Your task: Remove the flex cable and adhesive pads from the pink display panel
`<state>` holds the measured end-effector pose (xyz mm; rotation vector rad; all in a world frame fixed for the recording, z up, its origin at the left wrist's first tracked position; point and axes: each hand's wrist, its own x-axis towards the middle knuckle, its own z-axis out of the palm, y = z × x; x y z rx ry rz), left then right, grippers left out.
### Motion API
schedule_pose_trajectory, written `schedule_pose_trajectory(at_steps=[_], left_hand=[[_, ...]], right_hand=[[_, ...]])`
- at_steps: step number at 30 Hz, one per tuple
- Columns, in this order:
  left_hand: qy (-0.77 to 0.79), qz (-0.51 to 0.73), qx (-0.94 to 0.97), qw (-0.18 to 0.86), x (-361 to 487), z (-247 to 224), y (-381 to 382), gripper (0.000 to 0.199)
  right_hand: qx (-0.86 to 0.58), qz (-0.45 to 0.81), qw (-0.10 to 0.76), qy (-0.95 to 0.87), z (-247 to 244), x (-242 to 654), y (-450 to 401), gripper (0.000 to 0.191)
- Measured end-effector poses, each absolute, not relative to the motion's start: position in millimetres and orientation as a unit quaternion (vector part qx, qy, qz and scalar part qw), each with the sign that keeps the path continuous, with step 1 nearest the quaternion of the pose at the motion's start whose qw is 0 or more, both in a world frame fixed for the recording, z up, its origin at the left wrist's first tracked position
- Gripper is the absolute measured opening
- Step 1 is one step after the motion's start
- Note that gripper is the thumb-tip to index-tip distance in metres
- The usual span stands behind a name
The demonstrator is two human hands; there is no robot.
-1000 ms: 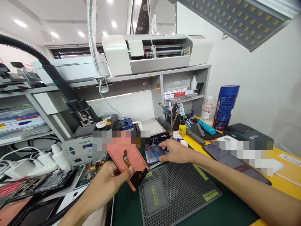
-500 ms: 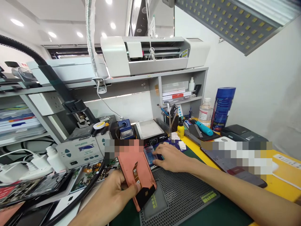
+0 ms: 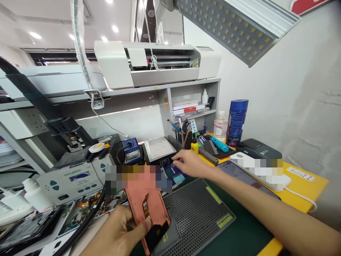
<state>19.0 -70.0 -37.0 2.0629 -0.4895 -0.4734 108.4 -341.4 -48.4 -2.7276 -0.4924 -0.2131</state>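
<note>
Salmon-pink panel [image 3: 157, 208], black-ended, tilted

The left hand [image 3: 121, 227] holds a pink panel [image 3: 155, 205] over the mat's [image 3: 197, 209] left edge; the right hand [image 3: 193, 164] maybe pinches something.

Bright indoor light with glaring ceiling lamps [image 3: 115, 29], wide-angle stretch toward the edges, some pixelated patches.

White wall [image 3: 301, 106] beside grey shelving [image 3: 163, 106].
</note>
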Motion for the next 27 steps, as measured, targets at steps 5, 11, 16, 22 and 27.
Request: schedule_pose_trajectory(at_steps=[5, 11, 16, 22, 27], left_hand=[[-0.209, -0.202, 0.857, 0.425, 19, -37, -69, 0.039], [-0.186, -0.178, 0.849, 0.462, 16, -37, -74, 0.041], [-0.201, -0.187, 0.844, 0.461, 17, -38, -72, 0.041], [-0.236, -0.212, 0.824, 0.47, 19, -40, -69, 0.038], [-0.252, -0.24, 0.805, 0.481, 21, -44, -68, 0.039]], right_hand=[[-0.988, -0.012, 0.139, -0.06, -29, 120, -399, 0.026], [-0.991, 0.056, 0.122, -0.027, -38, 118, -399, 0.023], [-0.99, 0.056, 0.131, -0.022, -34, 117, -395, 0.022], [-0.991, 0.012, 0.133, 0.023, -21, 117, -405, 0.021], [-0.992, -0.022, 0.11, 0.058, -18, 117, -409, 0.023]])
